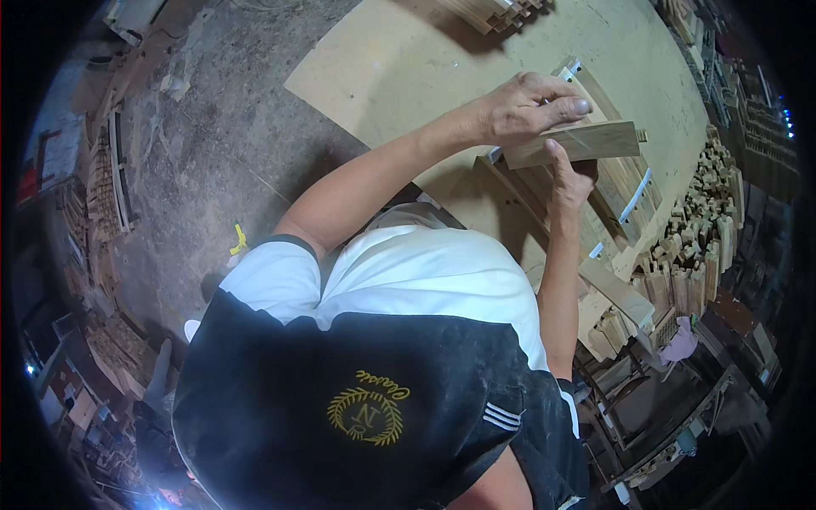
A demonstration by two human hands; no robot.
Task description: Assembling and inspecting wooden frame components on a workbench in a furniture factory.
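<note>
A board (599, 144) is clasped above wooden strips (625, 183) by the right hand (571, 177); the left hand's (527, 109) closure cannot be told. Handling seems in hand, requiring steady support.

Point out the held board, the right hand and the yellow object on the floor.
Held board (605, 142): head view, broad face.
Right hand (570, 184): head view, middle of hand.
Yellow object (239, 239): head view, its middle.

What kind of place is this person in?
Probably a woodworking workshop: the right hand holds a flat wooden board, many short wood pieces are packed together on the right, and more sticks lie at the top.
</note>
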